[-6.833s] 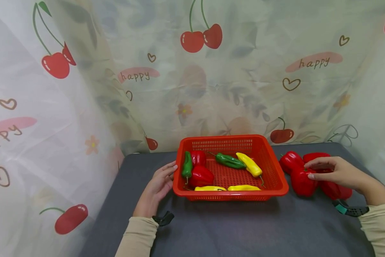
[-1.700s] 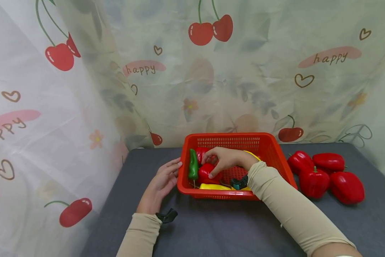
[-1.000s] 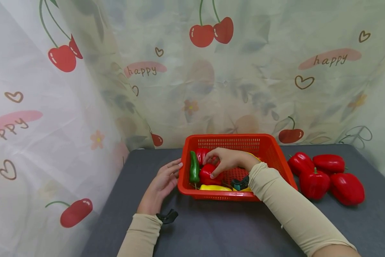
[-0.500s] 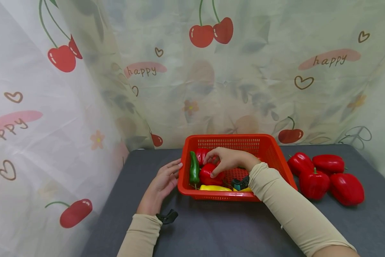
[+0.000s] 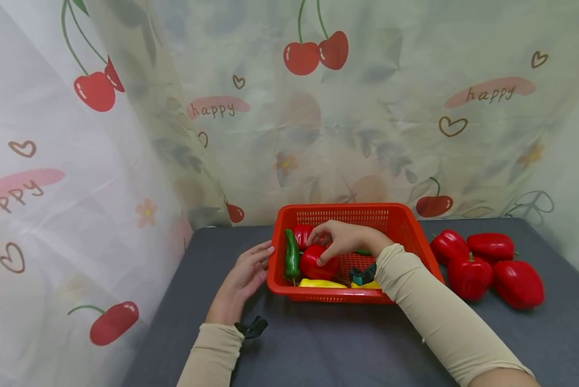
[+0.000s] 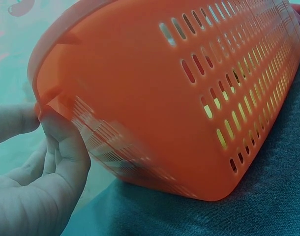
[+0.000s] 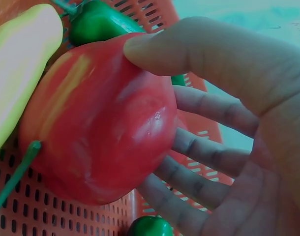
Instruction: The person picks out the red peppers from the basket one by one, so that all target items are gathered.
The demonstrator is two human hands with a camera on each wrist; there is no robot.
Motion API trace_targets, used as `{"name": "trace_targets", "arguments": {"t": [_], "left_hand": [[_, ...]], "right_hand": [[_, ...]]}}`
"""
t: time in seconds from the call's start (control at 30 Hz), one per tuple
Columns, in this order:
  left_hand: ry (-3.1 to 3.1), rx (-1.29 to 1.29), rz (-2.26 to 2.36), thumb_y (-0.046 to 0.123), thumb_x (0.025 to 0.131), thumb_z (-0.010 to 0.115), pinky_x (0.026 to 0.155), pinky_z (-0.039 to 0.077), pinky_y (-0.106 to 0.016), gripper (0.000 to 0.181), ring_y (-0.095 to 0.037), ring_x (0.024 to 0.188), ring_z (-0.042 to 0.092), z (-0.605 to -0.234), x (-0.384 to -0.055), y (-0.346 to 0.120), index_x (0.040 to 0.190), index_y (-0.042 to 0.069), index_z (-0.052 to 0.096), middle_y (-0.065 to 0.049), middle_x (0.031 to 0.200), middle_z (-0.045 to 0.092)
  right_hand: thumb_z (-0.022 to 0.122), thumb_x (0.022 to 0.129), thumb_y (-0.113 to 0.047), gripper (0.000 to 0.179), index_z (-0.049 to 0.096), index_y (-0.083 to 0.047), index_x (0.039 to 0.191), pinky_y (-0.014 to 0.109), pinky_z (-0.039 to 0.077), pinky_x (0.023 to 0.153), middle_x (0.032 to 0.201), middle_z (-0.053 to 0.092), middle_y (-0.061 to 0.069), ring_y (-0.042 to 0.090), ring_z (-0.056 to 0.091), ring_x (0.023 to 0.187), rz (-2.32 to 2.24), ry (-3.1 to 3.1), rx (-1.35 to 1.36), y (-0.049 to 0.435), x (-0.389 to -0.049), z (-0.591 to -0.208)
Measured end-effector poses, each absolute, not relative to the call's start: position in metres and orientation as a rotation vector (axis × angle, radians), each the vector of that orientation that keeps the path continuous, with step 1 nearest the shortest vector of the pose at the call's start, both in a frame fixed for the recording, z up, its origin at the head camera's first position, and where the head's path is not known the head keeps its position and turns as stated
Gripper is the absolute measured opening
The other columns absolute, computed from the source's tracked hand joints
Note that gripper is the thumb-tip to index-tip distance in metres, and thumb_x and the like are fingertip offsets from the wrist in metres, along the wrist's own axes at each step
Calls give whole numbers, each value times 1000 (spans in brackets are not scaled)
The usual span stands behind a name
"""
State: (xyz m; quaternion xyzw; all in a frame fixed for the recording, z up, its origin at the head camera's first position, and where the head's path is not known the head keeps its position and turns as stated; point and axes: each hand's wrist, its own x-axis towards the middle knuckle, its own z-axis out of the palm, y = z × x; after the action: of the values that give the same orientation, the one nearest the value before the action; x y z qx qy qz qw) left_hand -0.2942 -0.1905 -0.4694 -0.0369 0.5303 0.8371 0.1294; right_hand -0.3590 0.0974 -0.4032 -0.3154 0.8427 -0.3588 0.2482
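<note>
An orange-red plastic basket (image 5: pixel 347 293) with slotted walls stands on the dark cloth. My left hand (image 5: pixel 245 274) holds its left rim, the fingertips and thumb pinching the edge in the left wrist view. Inside the basket, my right hand (image 5: pixel 346 239) grips a glossy red bell pepper (image 7: pixel 101 123), thumb on its near side and fingers behind. A second red bell pepper (image 5: pixel 302 235) lies just behind it. A long green pepper (image 5: pixel 291 255) rests along the left wall, and a yellow pepper (image 5: pixel 322 283) lies along the front wall. My right forearm hides part of the basket.
Several red bell peppers (image 5: pixel 470 277) lie grouped on the grey cloth-covered table (image 5: pixel 338 344), right of the basket. Another yellow pepper (image 5: pixel 364 285) shows beneath my right wrist. A printed curtain (image 5: pixel 338 140) hangs close behind the basket and along both sides.
My right hand has moved left from the red peppers on the table into the basket. Over the last second the gripped pepper shifts slightly right. The left hand stays at the rim.
</note>
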Motion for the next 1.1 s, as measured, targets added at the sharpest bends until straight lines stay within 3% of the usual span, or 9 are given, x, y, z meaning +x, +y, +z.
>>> {"name": "trace_targets", "arguments": {"t": [0.53, 0.77, 1.1], "left_hand": [[1554, -110, 2432, 15, 106, 66, 93, 63, -33, 46, -18, 105, 71, -472, -294, -192, 149, 2, 56, -8, 134, 70], [1564, -89, 2419, 15, 106, 65, 94, 63, -33, 47, -18, 106, 71, -470, -293, -191, 150, 2, 55, -10, 140, 67], [1558, -87, 2415, 16, 106, 65, 95, 63, -34, 48, -18, 109, 70, -471, -295, -192, 151, 4, 55, -14, 151, 60]], "right_hand": [[90, 86, -31, 52, 70, -20, 132, 40, 62, 93, 135, 66, 5, 28, 63, 120, -1014, 2437, -900, 121, -354, -368], [89, 87, -31, 55, 68, -17, 135, 48, 59, 103, 140, 62, 7, 31, 60, 126, -1087, 2521, -937, 146, -343, -348], [88, 89, -25, 55, 65, -17, 138, 52, 60, 102, 144, 60, 7, 32, 59, 127, -1202, 2585, -929, 185, -324, -336]]}}
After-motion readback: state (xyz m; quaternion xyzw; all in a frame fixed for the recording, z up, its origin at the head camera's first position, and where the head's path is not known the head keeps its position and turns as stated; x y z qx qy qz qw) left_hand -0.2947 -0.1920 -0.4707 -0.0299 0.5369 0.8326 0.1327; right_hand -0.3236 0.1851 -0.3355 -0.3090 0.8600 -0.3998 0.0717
